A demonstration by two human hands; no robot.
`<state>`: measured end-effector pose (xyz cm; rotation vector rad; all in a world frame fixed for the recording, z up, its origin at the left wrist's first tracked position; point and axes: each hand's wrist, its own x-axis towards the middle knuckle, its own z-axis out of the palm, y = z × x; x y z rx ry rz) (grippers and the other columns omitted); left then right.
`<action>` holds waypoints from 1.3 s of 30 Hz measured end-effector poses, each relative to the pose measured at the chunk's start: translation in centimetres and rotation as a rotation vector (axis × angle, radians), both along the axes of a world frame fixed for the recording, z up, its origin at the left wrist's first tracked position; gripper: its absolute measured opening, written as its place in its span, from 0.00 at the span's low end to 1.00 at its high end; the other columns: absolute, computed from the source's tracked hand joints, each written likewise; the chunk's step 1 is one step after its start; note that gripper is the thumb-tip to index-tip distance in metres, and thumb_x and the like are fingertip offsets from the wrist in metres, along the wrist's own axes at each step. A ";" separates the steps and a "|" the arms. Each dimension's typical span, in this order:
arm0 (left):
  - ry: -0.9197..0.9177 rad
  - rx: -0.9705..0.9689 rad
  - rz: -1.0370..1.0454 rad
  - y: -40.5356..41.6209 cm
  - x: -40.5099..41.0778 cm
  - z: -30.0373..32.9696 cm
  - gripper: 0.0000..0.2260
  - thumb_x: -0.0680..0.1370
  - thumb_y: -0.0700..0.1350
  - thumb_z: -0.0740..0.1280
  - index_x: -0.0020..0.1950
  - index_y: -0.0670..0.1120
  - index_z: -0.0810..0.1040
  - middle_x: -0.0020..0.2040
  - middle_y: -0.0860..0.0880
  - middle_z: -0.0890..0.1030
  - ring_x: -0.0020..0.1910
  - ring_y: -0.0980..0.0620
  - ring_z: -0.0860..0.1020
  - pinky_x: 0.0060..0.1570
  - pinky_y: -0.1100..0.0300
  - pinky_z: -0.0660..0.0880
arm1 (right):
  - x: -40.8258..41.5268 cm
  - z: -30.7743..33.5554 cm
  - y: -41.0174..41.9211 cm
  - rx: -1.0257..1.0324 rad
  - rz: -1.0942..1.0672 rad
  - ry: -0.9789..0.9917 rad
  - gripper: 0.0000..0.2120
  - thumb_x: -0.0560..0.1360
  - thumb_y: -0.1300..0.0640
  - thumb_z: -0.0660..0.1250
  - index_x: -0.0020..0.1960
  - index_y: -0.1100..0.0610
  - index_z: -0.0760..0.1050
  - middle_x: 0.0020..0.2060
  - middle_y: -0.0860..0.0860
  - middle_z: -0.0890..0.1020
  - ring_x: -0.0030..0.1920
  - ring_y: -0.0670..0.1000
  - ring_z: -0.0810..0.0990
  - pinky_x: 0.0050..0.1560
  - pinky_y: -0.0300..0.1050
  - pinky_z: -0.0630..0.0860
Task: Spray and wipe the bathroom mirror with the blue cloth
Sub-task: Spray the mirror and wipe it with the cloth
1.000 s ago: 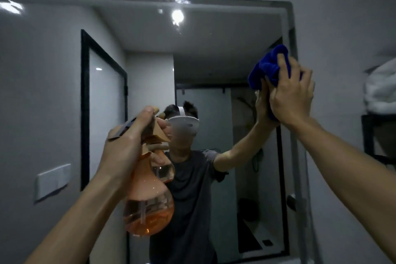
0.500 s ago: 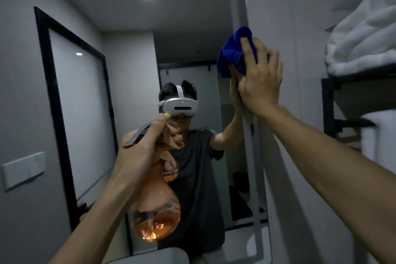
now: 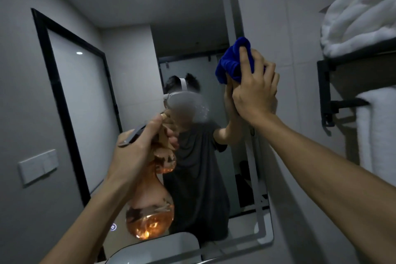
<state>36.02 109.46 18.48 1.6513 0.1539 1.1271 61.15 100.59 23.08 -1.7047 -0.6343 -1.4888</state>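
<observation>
On the far left, a pale wall switch plate (image 3: 38,166) shows as a reflection in the mirror (image 3: 120,17), beside a reflected black-framed door (image 3: 70,96). Moving right, the left hand (image 3: 137,152) grips the neck of an orange spray bottle (image 3: 150,218), fingers curled round the trigger head, nozzle aimed at the glass. The bottle hangs bulb-down with liquid pooled in the bottom. A faint mist patch (image 3: 192,107) sits on the glass just ahead of the nozzle.

Further right, the right hand (image 3: 255,94) presses the bunched blue cloth (image 3: 233,60) against the mirror near its right edge, fingers curled over the wad, which touches the glass. Beyond the mirror's edge, on the wall, a black rack (image 3: 327,92) carries folded white towels (image 3: 360,17).

To do this step well, the cloth probably ought to travel left into the misted patch before the droplets run, in overlapping passes from the top down. Flattening the wad would likely give more contact and fewer streaks. Pressure is best kept even along the edge strip, where liquid could collect. The bottle should stay well apart from the glass so it does not knock it, and spraying again only makes sense on areas the cloth has yet to reach.
</observation>
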 end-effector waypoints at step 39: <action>-0.101 0.040 0.062 2.8 -1.6 0.8 0.15 0.78 0.55 0.64 0.41 0.47 0.84 0.42 0.44 0.87 0.46 0.30 0.81 0.47 0.42 0.81 | 2.2 -5.6 0.2 -0.388 -0.028 -0.691 0.30 0.71 0.53 0.69 0.72 0.55 0.68 0.69 0.56 0.73 0.55 0.61 0.73 0.50 0.55 0.70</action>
